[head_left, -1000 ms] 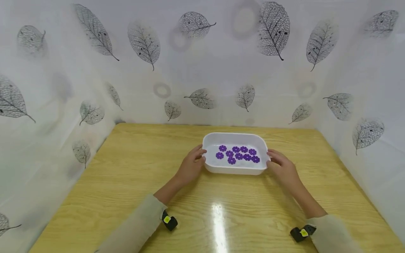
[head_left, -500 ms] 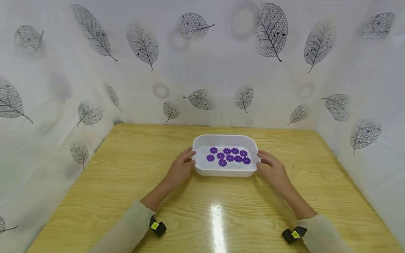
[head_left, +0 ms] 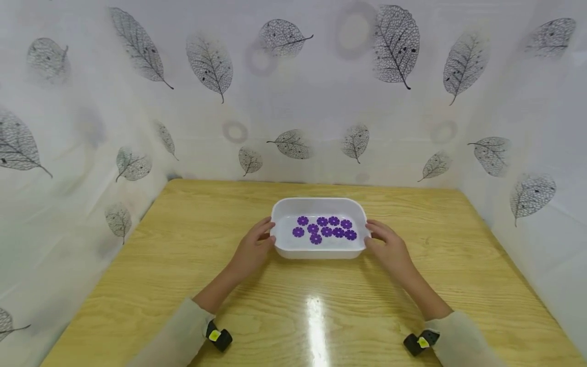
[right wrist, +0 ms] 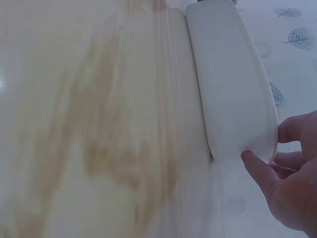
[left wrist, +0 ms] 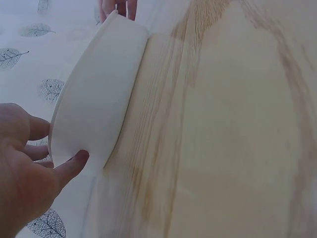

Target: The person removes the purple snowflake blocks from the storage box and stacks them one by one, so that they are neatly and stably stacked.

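Note:
A white rectangular plastic tray (head_left: 321, 254) with rounded corners sits on the table, several purple flower-shaped pieces (head_left: 326, 232) lying flat on its floor. My left hand (head_left: 251, 251) holds the tray's left end, and my right hand (head_left: 391, 252) holds the right end. In the left wrist view, the left hand (left wrist: 29, 171) has its thumb against the outer wall of the tray (left wrist: 99, 89) and its fingers at the end. The right wrist view shows the right hand (right wrist: 294, 181) gripping the tray (right wrist: 233, 84) the same way. The pieces are hidden from both wrist views.
The wooden table (head_left: 275, 316) spreads around the tray, with a bright light reflection near its front. A pale leaf-printed curtain (head_left: 302, 102) stands behind the table and along both sides. Black wrist cameras are strapped at both sleeves.
Both hands have moved the tray left and slightly nearer, with the purple pieces still in it. Over the last half second the shift is smaller. The grip looks the same.

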`<state>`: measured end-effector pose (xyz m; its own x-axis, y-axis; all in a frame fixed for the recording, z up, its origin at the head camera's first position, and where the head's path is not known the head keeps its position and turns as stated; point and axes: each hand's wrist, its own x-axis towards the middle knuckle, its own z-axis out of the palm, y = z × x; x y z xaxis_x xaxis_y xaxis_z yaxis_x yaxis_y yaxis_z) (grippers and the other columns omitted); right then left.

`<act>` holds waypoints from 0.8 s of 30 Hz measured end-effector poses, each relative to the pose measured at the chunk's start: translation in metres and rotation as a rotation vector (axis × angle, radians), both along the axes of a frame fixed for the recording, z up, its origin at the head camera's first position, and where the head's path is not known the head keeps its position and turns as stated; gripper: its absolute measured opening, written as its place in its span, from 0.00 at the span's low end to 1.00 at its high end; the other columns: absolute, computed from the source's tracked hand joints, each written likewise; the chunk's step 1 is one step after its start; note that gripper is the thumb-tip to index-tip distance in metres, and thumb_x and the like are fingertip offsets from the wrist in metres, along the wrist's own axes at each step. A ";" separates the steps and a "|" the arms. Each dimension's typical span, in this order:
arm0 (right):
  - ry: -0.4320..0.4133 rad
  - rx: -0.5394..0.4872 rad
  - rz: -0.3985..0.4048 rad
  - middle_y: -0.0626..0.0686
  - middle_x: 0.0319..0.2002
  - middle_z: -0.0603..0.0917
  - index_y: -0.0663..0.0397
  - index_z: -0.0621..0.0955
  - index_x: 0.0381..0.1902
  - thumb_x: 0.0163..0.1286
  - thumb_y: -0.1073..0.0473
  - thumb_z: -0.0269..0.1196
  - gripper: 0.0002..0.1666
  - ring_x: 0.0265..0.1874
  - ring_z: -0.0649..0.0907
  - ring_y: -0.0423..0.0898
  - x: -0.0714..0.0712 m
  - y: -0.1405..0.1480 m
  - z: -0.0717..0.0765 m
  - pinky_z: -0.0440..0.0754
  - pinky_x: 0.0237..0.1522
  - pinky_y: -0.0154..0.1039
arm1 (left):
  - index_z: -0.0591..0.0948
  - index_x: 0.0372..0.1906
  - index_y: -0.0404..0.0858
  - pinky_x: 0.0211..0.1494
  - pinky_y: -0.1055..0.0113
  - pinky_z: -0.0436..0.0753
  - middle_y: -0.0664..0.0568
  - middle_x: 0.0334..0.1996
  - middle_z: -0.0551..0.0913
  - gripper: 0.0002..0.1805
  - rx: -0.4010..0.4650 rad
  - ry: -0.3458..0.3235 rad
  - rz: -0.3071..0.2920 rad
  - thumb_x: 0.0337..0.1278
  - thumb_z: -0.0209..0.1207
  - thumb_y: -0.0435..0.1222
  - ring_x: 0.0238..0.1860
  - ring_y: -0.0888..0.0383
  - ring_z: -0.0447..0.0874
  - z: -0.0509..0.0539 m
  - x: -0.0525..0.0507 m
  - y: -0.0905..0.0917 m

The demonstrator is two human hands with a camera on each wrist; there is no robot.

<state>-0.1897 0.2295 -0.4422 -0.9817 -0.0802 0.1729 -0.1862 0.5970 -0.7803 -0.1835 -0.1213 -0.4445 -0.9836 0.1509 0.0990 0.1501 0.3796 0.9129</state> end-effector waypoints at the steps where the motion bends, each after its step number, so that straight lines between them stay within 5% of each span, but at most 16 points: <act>1: 0.002 -0.004 0.000 0.62 0.70 0.73 0.67 0.76 0.65 0.72 0.62 0.61 0.25 0.58 0.81 0.62 0.000 -0.001 0.000 0.85 0.55 0.43 | 0.71 0.70 0.31 0.64 0.52 0.81 0.45 0.77 0.62 0.26 -0.002 -0.002 -0.001 0.72 0.55 0.34 0.64 0.41 0.77 0.000 0.000 -0.001; 24: 0.026 -0.021 0.007 0.63 0.68 0.74 0.69 0.77 0.63 0.70 0.64 0.62 0.25 0.55 0.82 0.61 0.008 -0.026 -0.001 0.86 0.52 0.44 | 0.72 0.69 0.31 0.62 0.56 0.82 0.44 0.77 0.63 0.24 0.023 -0.003 0.014 0.72 0.55 0.32 0.63 0.39 0.76 -0.002 0.005 -0.027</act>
